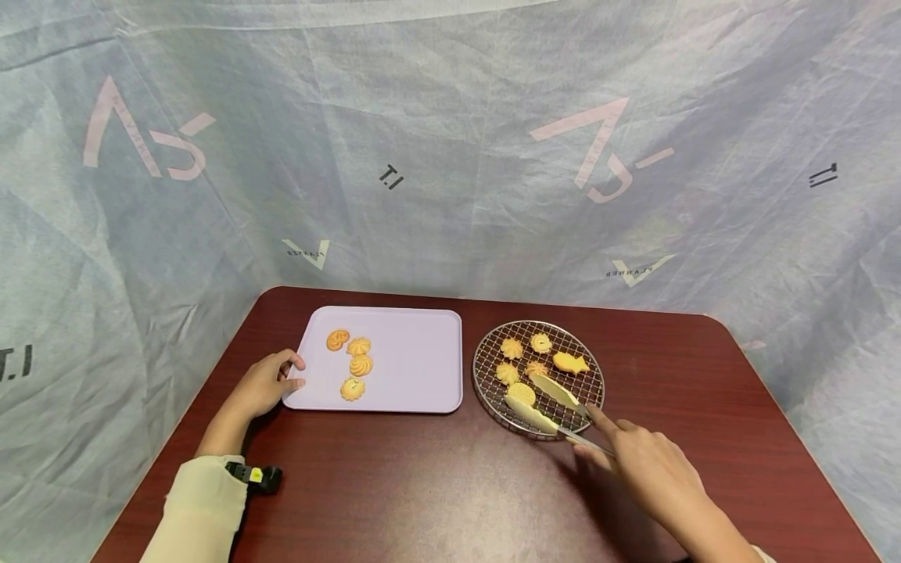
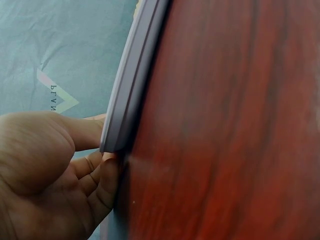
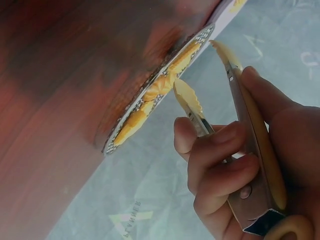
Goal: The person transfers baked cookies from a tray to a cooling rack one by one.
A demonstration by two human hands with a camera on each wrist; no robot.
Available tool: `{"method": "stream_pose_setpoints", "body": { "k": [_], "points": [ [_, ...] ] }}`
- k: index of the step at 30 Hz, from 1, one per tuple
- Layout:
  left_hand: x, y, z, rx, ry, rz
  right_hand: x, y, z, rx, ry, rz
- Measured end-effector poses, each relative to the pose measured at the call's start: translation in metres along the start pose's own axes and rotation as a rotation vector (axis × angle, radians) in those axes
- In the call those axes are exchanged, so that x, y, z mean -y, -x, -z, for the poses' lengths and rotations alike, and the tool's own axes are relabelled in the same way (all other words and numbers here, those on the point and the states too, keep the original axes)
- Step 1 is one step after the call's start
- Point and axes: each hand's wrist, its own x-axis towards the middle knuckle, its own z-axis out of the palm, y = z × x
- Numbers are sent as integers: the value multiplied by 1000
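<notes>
My left hand (image 1: 263, 383) grips the left edge of a pale lilac tray (image 1: 415, 360), its thumb over the rim and its fingers beneath. On that tray lie a pretzel-shaped cookie (image 1: 338, 339) and several round, ridged ones. My right hand (image 1: 647, 465) holds a pair of food tongs (image 3: 255, 145), whose scalloped tips are spread over a round wire rack (image 1: 601, 379). Between the tips is a flat round cookie (image 1: 521, 393); whether they touch it I cannot tell. One tip partly covers a ridged cookie (image 1: 537, 368). A fish-shaped cookie (image 1: 571, 363) lies at the rack's right.
Both tray and rack stand on a dark red wooden table (image 1: 394, 485), side by side with a narrow gap. More flower-shaped cookies (image 1: 511, 348) sit on the rack's left and back. A grey printed curtain (image 1: 450, 156) hangs behind the table and along its sides.
</notes>
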Motion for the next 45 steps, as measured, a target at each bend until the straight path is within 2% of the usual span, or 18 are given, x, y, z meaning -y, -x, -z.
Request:
{"method": "stream_pose_setpoints", "body": {
  "k": [12, 22, 28, 40, 45],
  "points": [
    [1, 0, -1, 1, -1, -3, 22, -15, -3, -3, 5, 49],
    [3, -1, -1, 2, 0, -5, 55, -41, -14, -8, 42, 120],
    [4, -1, -2, -10, 1, -8, 75, -60, -23, 14, 7, 135],
    [2, 0, 0, -3, 0, -10, 114, -92, -37, -38, -33, 222],
    [1, 0, 0, -4, 0, -20, 131, -105, -42, -38, -75, 228]
  ]
}}
